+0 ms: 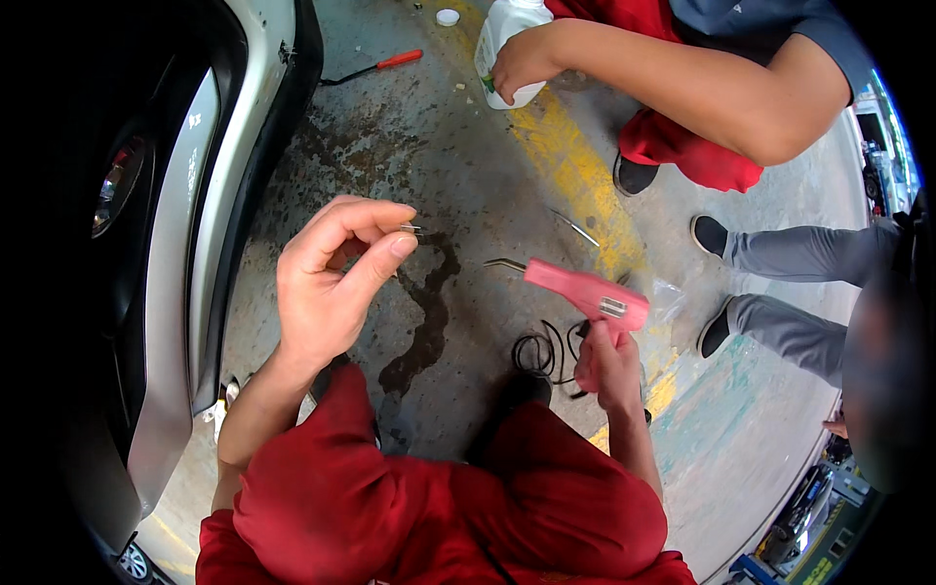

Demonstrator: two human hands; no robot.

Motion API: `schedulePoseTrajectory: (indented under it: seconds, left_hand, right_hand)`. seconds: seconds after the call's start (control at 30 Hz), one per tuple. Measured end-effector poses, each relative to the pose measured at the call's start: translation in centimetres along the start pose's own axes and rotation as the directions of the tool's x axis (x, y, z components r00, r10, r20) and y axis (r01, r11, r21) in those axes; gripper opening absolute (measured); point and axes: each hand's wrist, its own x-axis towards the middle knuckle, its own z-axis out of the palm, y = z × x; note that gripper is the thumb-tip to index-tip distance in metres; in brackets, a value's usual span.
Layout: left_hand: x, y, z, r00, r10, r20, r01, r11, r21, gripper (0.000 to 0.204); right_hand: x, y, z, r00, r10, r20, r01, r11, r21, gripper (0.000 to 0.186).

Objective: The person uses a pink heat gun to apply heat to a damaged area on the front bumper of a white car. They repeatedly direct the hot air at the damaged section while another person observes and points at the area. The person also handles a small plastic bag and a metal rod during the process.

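Between thumb and forefinger, my left hand (pixel 336 268) pinches something small made of thin metal wire, like staples (pixel 410 229); most of it is hidden by the fingertips. My right hand (pixel 608 368) grips a hot stapler (pixel 575 290), a pink gun-shaped tool with bent metal prongs at its front. The prongs point left, toward my left hand, and stay apart from it. Both hands are held above the floor, in front of my red-clothed knees.
A car bumper (pixel 205 195) stands along the left. An orange-handled screwdriver (pixel 398 59), a white cap (pixel 448 18), a thin metal tool (pixel 575 227) and a black cable (pixel 534 353) lie on the stained floor. A co-worker's hand holds a white jug (pixel 490 41); another person stands right.
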Motion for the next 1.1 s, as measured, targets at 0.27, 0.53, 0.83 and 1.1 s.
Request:
schedulePoseTrajectory:
  seconds: [0.27,0.53,0.83,1.1]
  left_hand:
    - [-0.2,-1.2,0.2,1.0,-0.03,-0.01,0.029,0.999,-0.029,0.019]
    - [-0.1,-1.3,0.8,1.0,0.02,0.007,-0.02,1.0,0.005,0.019]
    - [0.0,0.0,2.1,0.975,0.127,0.183,-0.154,0.977,0.144,0.019]
    - [0.0,0.4,1.9,0.955,0.167,0.244,-0.213,0.961,0.177,0.022]
  right_hand:
    - [-0.8,0.1,0.7,0.995,0.033,0.092,-0.03,0.999,-0.042,0.036]
    - [-1.7,-1.0,0.5,0.922,0.174,0.346,-0.309,0.87,0.384,0.059]
    - [-1.6,-0.9,0.2,0.804,0.2,0.56,-0.548,0.615,0.568,0.068]
    - [-2.2,-0.6,1.2,0.783,0.196,0.591,-0.562,0.631,0.535,0.069]
